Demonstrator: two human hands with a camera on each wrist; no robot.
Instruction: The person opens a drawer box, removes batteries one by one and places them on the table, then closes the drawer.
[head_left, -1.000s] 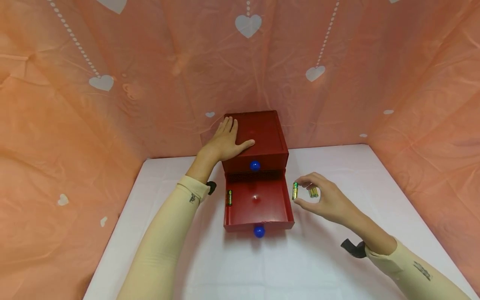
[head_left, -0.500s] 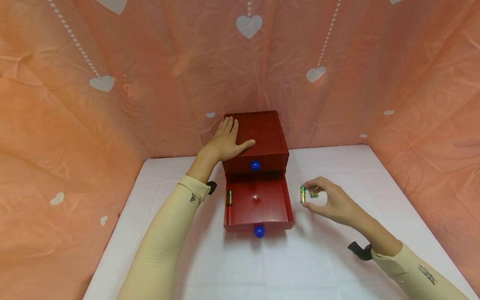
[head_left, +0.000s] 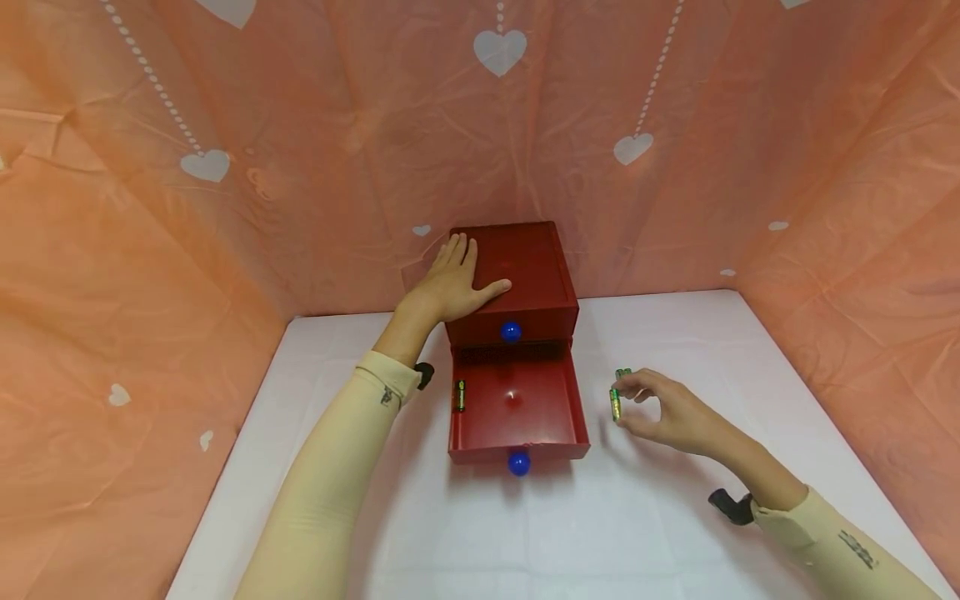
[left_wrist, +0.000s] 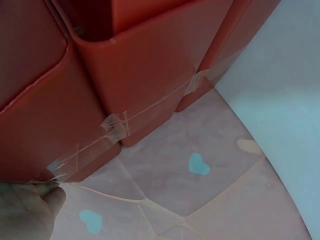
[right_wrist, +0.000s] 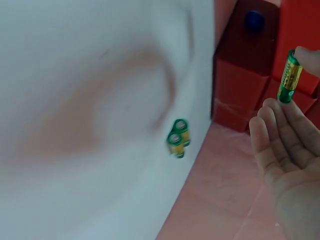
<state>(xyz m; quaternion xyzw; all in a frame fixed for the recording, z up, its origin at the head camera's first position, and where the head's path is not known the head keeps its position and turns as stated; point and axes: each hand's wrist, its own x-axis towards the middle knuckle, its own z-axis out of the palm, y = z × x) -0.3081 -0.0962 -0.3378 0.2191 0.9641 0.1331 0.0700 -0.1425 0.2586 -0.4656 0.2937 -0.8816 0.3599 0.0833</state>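
Note:
My left hand (head_left: 452, 287) lies flat with fingers spread on top of the red drawer cabinet (head_left: 525, 258). My right hand (head_left: 667, 412) pinches a green and gold battery (right_wrist: 290, 77) end to end between thumb and fingertips, above the table to the right of the cabinet. Two more batteries (right_wrist: 179, 137) stand side by side on the table, partly behind that hand in the head view. Below, the lower drawer (head_left: 517, 421) is pulled out, and a single battery (head_left: 461, 396) sits along its left wall.
Blue round knobs (head_left: 519, 463) mark the drawer fronts. The upper drawer (head_left: 547, 323) is closed. A white cloth covers the table (head_left: 480, 533), with pink heart-patterned sheeting (head_left: 360, 167) hung at the back and sides.
My right hand has moved right and slightly nearer to me with the battery, away from the open drawer. The left hand stays where it was on the cabinet.

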